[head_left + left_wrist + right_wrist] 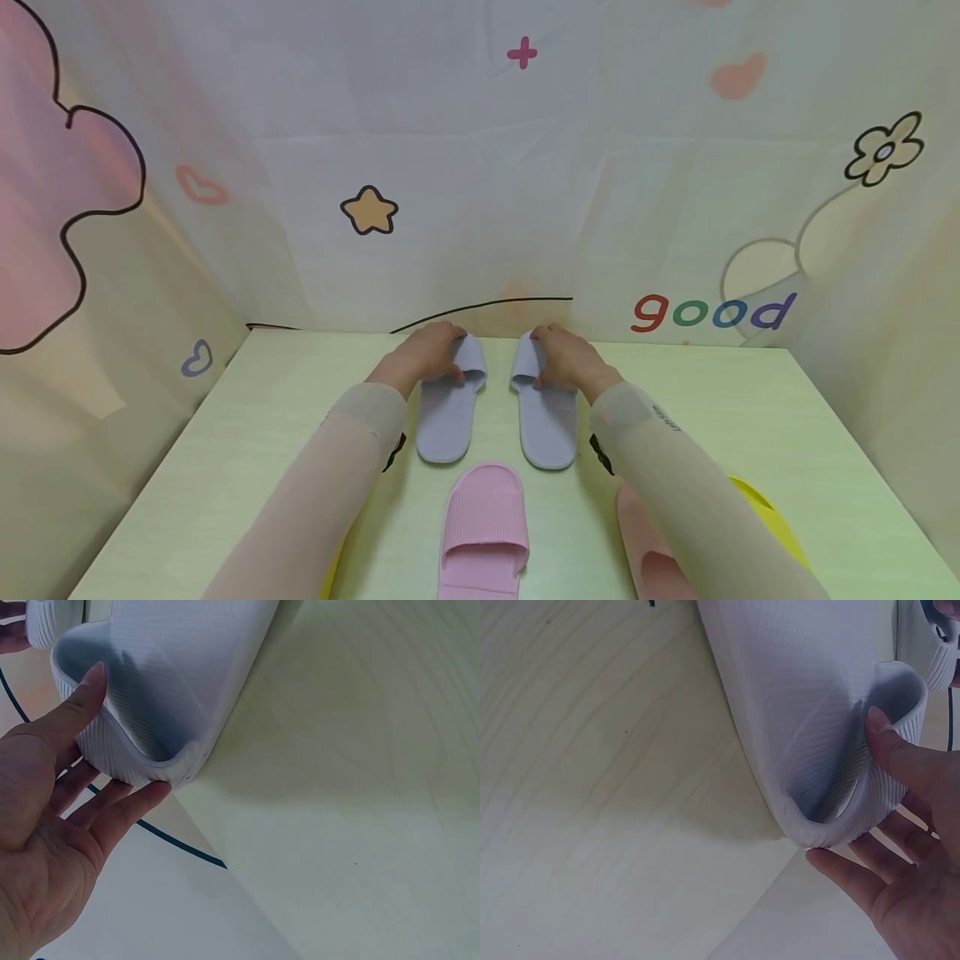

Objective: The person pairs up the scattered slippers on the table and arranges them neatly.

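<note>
Two pale lavender-grey slippers lie side by side at the back of the table, toes toward the curtain. My left hand point(431, 353) grips the left slipper point(444, 427) by its ribbed strap. In the left wrist view the thumb point(88, 688) reaches into the foot opening while the other fingers lie along the strap's outside. The right slipper point(548, 432) is held the same way by my right hand point(566, 360). Its strap point(877, 796) sits between thumb and fingers in the right wrist view. Both toes are partly covered by the hands.
Nearer on the table point(750, 400) lies a pink slipper point(487, 518), cut off by the frame. A salmon-pink slipper point(639, 529) and a yellow item point(783, 527) are partly hidden by my right forearm. Another yellow edge point(331, 575) shows beside my left forearm. A printed curtain point(480, 208) encloses the back.
</note>
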### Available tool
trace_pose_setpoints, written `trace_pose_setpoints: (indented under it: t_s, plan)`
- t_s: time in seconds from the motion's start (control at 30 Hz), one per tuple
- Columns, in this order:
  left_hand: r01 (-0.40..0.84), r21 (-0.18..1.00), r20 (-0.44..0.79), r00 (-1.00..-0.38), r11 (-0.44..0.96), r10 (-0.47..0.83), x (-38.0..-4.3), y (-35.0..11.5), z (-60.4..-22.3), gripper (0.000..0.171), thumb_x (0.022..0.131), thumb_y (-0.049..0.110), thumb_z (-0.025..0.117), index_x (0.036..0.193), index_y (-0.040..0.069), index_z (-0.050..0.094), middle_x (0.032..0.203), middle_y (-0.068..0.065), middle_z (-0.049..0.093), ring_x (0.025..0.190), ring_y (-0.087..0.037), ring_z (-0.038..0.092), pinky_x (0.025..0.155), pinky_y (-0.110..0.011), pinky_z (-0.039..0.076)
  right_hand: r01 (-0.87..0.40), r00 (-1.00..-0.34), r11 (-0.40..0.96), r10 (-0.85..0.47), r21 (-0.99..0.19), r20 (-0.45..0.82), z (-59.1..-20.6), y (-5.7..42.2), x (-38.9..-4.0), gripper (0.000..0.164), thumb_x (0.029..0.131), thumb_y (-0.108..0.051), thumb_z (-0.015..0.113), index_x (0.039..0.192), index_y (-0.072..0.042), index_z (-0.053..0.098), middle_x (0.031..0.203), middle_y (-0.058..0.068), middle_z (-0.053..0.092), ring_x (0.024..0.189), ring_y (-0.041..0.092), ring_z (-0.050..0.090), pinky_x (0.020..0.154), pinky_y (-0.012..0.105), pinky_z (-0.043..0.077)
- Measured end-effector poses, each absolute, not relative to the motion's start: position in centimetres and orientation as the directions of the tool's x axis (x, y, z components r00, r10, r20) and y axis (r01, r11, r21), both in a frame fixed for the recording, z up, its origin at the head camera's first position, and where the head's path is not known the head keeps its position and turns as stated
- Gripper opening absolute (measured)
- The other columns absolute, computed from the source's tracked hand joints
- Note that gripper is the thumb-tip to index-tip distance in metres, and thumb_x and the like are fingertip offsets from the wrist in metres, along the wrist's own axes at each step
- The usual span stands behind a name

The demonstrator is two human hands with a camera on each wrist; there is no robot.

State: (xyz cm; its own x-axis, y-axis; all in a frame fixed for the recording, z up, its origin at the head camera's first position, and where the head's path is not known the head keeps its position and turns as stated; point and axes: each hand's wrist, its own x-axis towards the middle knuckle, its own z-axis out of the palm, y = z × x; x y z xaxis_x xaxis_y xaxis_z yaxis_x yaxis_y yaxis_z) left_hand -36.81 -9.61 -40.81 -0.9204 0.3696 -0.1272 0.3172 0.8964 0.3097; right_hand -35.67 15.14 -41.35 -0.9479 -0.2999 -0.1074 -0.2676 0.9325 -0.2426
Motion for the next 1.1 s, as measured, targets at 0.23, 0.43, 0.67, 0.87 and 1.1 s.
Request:
trace_pose_setpoints:
  t_s: [0.23, 0.43, 0.67, 0.87, 1.1]
  plan:
    - [0.333, 0.294, -0.157, -0.908, 0.896, 0.389, -37.0, -9.9, -41.0, 0.083, 0.086, 0.028, 0.087, 0.156, 0.008, 0.047, 0.153, -0.013, 0.055, 0.142, -0.028, 0.051, 0.122, -0.041, 0.039, -0.280, -0.938, 0.928, -0.319, -0.246, -0.135, -41.4, 15.3, -35.8, 0.082, 0.083, -0.020, 0.088, 0.151, -0.003, 0.047, 0.149, 0.019, 0.053, 0.134, 0.036, 0.055, 0.116, 0.050, 0.044]
    - [0.344, 0.328, -0.205, -0.884, 0.880, 0.421, -36.9, -10.7, -40.9, 0.079, 0.095, 0.032, 0.076, 0.161, 0.011, 0.037, 0.163, -0.010, 0.044, 0.152, -0.028, 0.040, 0.127, -0.042, 0.031, -0.333, -0.906, 0.904, -0.386, -0.268, -0.175, -40.9, 15.7, -35.7, 0.081, 0.089, -0.019, 0.083, 0.156, 0.001, 0.042, 0.152, 0.024, 0.052, 0.139, 0.039, 0.051, 0.121, 0.050, 0.039]
    - [0.363, 0.377, -0.234, -0.853, 0.852, 0.467, -36.7, -11.5, -40.9, 0.072, 0.104, 0.035, 0.062, 0.164, 0.011, 0.030, 0.169, -0.010, 0.033, 0.158, -0.029, 0.029, 0.129, -0.045, 0.024, -0.382, -0.862, 0.873, -0.455, -0.303, -0.223, -40.6, 16.4, -35.6, 0.073, 0.102, -0.020, 0.067, 0.161, 0.001, 0.030, 0.167, 0.023, 0.030, 0.155, 0.041, 0.030, 0.128, 0.051, 0.026]
    - [0.353, 0.377, -0.253, -0.850, 0.856, 0.462, -36.2, -11.6, -41.0, 0.085, 0.101, 0.041, 0.065, 0.166, 0.011, 0.020, 0.174, -0.013, 0.015, 0.161, -0.031, 0.016, 0.131, -0.047, 0.017, -0.357, -0.861, 0.870, -0.448, -0.341, -0.242, -40.7, 16.6, -35.0, 0.082, 0.102, -0.024, 0.067, 0.164, 0.001, 0.019, 0.171, 0.024, 0.016, 0.159, 0.042, 0.018, 0.129, 0.053, 0.019]
    - [0.316, 0.370, -0.262, -0.867, 0.874, 0.424, -35.1, -11.8, -40.4, 0.115, 0.081, 0.043, 0.088, 0.168, 0.027, 0.015, 0.175, -0.017, 0.004, 0.161, -0.039, 0.015, 0.126, -0.061, 0.024, -0.240, -0.898, 0.904, -0.345, -0.355, -0.272, -40.4, 17.3, -33.7, 0.108, 0.084, -0.034, 0.087, 0.167, -0.015, 0.019, 0.170, 0.027, 0.016, 0.155, 0.047, 0.024, 0.123, 0.063, 0.028]
